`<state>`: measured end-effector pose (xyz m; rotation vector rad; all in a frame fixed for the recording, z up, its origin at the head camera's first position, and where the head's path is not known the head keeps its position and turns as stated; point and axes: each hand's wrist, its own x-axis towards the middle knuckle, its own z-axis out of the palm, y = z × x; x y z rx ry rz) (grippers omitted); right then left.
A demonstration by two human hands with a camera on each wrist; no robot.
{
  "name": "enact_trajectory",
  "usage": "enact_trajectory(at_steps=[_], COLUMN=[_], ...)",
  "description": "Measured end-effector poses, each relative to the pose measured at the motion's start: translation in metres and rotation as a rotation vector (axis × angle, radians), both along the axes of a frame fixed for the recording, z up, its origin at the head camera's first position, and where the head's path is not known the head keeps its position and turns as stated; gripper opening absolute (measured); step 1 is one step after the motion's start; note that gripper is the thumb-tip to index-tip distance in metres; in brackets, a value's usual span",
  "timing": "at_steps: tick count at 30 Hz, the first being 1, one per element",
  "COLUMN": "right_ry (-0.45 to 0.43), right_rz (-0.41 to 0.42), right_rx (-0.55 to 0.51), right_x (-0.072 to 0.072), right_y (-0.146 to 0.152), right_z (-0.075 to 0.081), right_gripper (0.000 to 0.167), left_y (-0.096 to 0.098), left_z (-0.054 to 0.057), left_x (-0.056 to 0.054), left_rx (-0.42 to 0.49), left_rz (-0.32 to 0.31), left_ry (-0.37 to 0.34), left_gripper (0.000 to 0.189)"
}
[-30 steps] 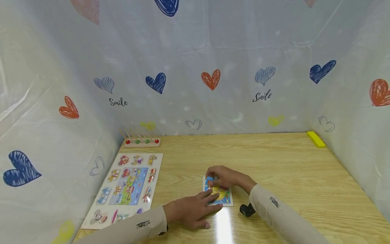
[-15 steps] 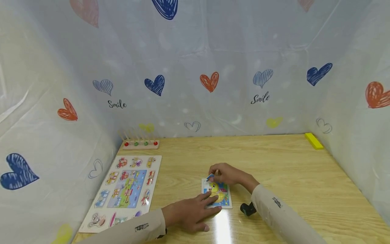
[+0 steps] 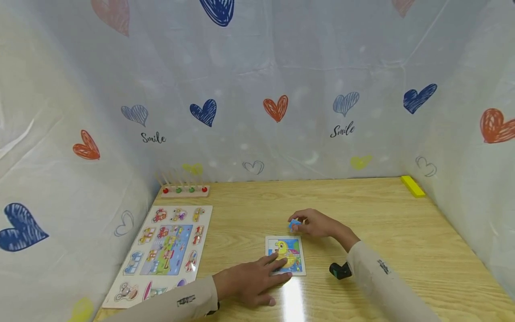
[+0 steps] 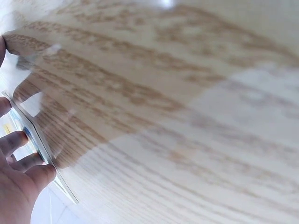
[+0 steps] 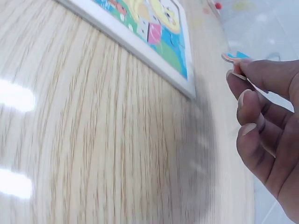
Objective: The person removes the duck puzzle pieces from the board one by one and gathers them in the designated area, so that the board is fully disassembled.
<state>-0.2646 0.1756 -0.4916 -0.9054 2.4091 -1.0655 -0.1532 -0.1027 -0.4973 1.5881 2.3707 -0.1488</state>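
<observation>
A small jigsaw puzzle (image 3: 299, 256) with a yellow duck and a white frame lies on the table. A pale gap shows at its upper left corner. My left hand (image 3: 257, 279) rests on its lower left part with fingers spread, and covers that part. In the left wrist view the fingertips (image 4: 43, 172) lie along the puzzle's edge. Just beyond the puzzle's top right, my right hand (image 3: 315, 223) pinches a blue puzzle piece (image 3: 295, 224) between thumb and fingers. The right wrist view shows the puzzle piece (image 5: 237, 60) edge-on, held above the table.
A big white board (image 3: 203, 250) with vehicle pictures lies on the left. Behind it stands a wooden peg rack (image 3: 185, 192) with red and green beads. A yellow block (image 3: 413, 186) lies at the back right. Heart-printed sheeting (image 3: 249, 134) closes off the back and sides.
My right hand has lifted the blue piece out of the puzzle's upper left corner and moved it right and away. The left hand stays on the puzzle.
</observation>
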Motion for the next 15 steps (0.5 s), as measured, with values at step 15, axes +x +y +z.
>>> enact_trajectory(at_steps=[15], right_ry=[-0.016], right_rz=[-0.216], right_rx=[-0.019], right_x=[-0.009], right_y=[0.052], right_z=[-0.011], right_gripper=[0.014], left_y=[0.000], left_z=[-0.003], left_x=[-0.001], left_rx=[0.031], left_rz=[-0.008], left_ry=[-0.006], left_gripper=[0.068])
